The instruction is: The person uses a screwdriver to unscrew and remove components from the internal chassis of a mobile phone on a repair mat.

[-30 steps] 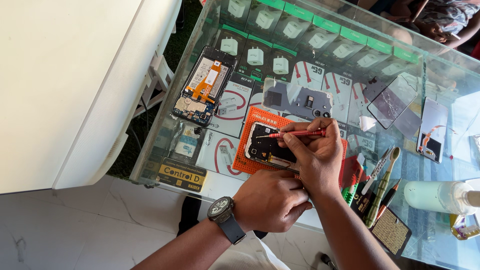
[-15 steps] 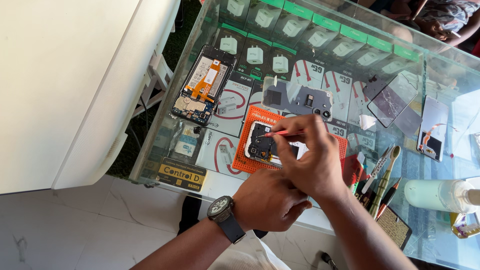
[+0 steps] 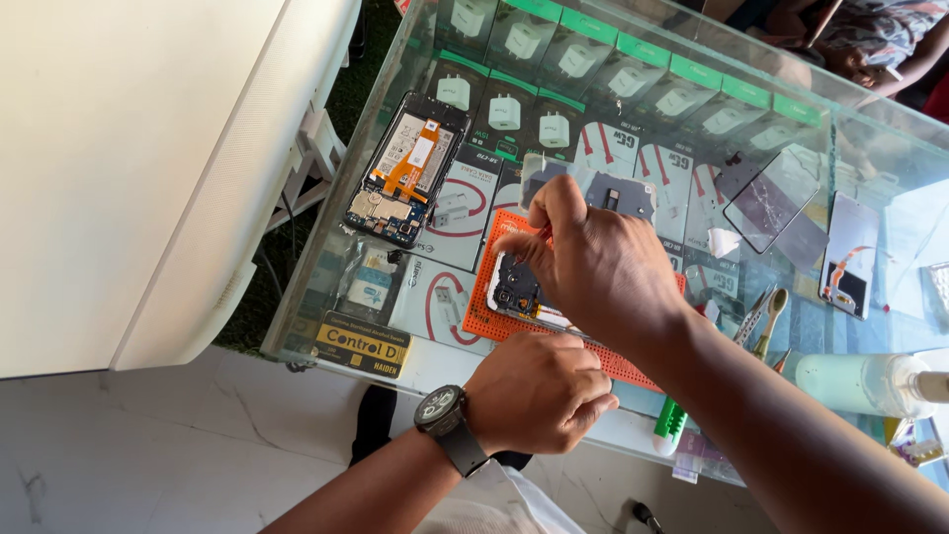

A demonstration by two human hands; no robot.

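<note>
Since the earlier frame my right hand (image 3: pixel 598 267) had swung forward over the opened dark phone (image 3: pixel 514 289) on the orange perforated mat (image 3: pixel 494 316), hiding it. A slip could have gouged the board, since that hand blocked my view. It was pinched shut on a thin red-handled tool (image 3: pixel 542 233). Nearer me than the mat, my left hand (image 3: pixel 539 391) was fisted against the glass desk (image 3: pixel 445 361); whether it held anything, I couldn't tell.

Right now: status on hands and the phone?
Right hand pinching a red tool over the phone on the orange mat. Left hand fisted at mat edge. Nothing blocking.
</note>
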